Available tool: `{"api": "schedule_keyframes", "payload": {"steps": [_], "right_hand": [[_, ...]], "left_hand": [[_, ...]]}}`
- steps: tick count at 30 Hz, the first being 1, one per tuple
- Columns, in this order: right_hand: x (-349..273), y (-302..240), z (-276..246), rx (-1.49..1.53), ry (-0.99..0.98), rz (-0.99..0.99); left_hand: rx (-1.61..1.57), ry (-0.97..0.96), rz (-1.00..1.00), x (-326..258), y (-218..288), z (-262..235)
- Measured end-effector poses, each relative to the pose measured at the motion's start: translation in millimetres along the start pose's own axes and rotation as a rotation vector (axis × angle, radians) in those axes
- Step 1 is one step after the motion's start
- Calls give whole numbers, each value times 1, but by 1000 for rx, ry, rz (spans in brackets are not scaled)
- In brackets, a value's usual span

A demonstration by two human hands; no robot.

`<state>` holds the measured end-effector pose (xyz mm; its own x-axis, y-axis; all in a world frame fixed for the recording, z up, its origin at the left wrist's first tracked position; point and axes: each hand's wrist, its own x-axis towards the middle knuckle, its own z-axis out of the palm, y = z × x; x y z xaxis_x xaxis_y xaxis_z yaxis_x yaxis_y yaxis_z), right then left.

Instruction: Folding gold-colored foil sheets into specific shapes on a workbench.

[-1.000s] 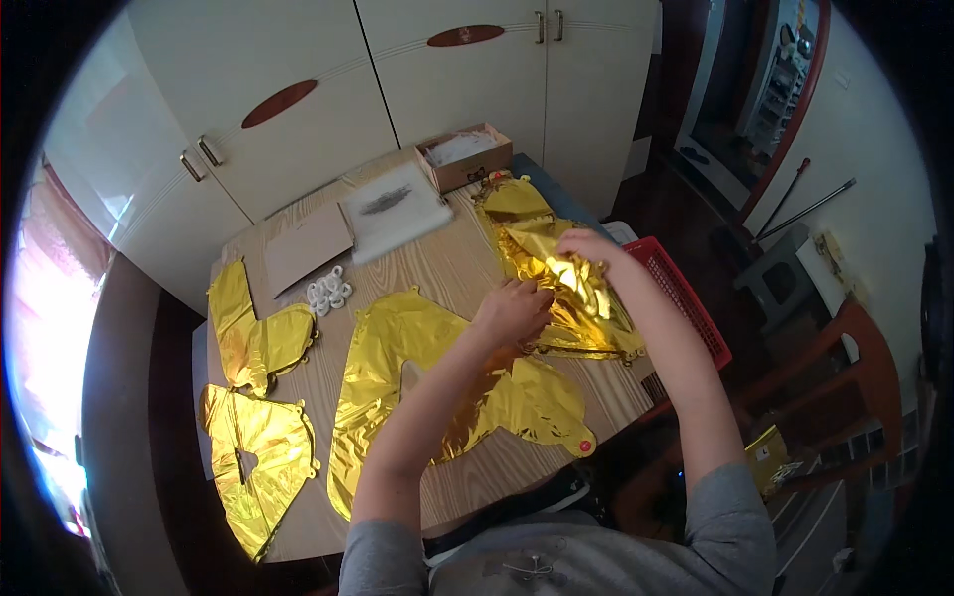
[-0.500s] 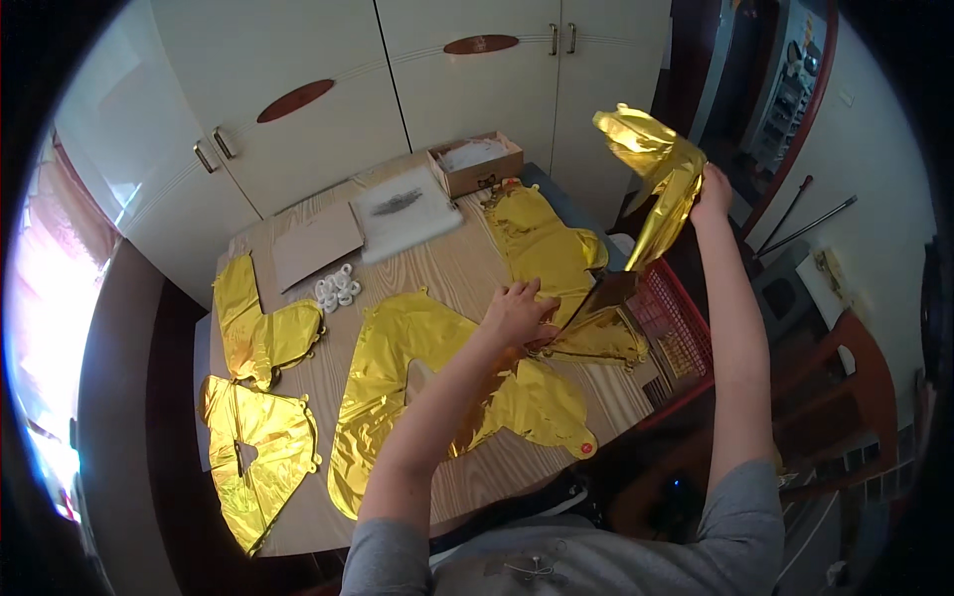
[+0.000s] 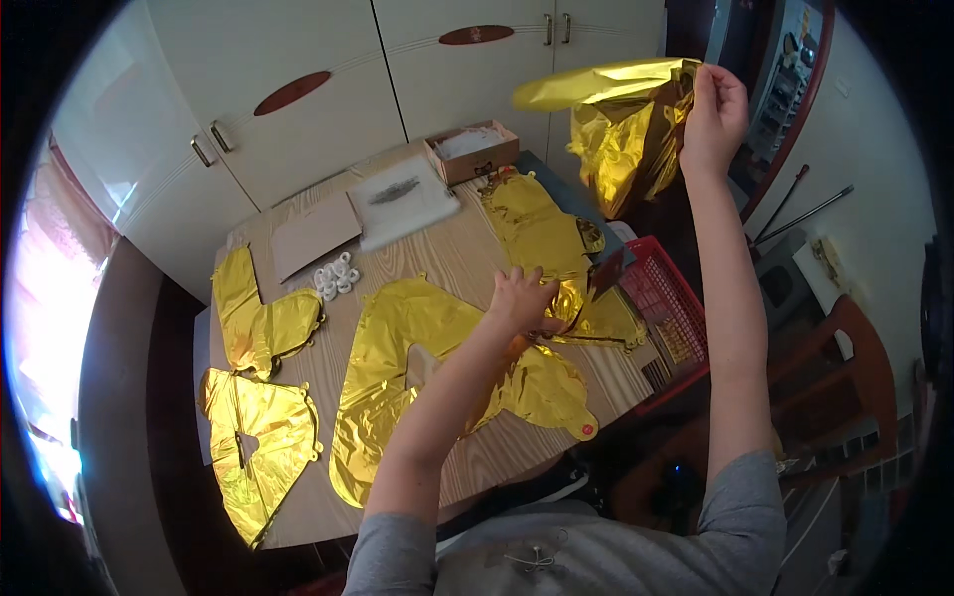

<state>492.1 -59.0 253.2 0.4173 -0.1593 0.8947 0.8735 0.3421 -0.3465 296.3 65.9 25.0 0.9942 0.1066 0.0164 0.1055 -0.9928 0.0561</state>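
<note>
My right hand [image 3: 714,121] is raised at the upper right, its fingers pinching the edge of a crumpled gold foil balloon [image 3: 621,144]. The foil stretches left and hangs below the hand, in the air beyond the table's far right corner. My left hand [image 3: 522,301] rests on gold foil near the right side of the table, fingers spread. Under and beyond it lies a stack of flat gold foil balloons [image 3: 537,223]. A large flat foil balloon [image 3: 383,338] with a hole in it lies partly hidden beneath my left forearm.
Two more flat foil balloons, an L-shaped one [image 3: 248,323] and one with a hole [image 3: 283,427], lie at the left. White ribbon rolls [image 3: 338,276], a cardboard sheet [image 3: 316,236], clear plastic bags [image 3: 407,204] and an open box [image 3: 472,154] stand behind. A red basket [image 3: 668,288] is at the right.
My right hand has risen, lifting the foil balloon higher; the foil has swung and spread to the left. My left hand has stayed nearly in place on the foil.
</note>
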Motion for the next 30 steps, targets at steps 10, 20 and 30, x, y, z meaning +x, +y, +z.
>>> {"api": "schedule_keyframes", "payload": {"steps": [10,20,30], "right_hand": [[-82,-93,60,-221,-399,-391],[-308,-165,51,-378,-1363,-588],[-355,-229,54,-351,-1400,-331]], "left_hand": [[-190,380,534,-3,51,31],[-893,-390,157,-232,-7,-97],[-500,479,-501,-239,-85,1]]}}
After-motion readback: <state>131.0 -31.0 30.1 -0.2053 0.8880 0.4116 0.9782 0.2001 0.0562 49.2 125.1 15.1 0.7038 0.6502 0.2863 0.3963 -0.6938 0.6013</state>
